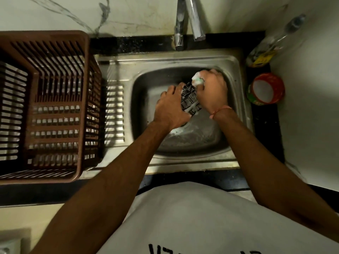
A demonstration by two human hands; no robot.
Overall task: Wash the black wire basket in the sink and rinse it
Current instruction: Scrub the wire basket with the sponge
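A small black wire basket (189, 99) is held over the steel sink (165, 63), streaked with white suds. My left hand (171, 105) grips its left side, fingers curled round the wires. My right hand (212, 90) holds a soapy green and white scrub sponge (197, 78) against the basket's upper right end. Most of the basket is hidden between the two hands. Foam lies on the sink floor below them.
A large brown slatted plastic crate (45, 107) stands on the drainboard at left. The tap (194, 19) hangs over the sink's back edge; no water shows. A red tub of white cleaner (266, 88) and a clear bottle (266, 50) stand on the right counter.
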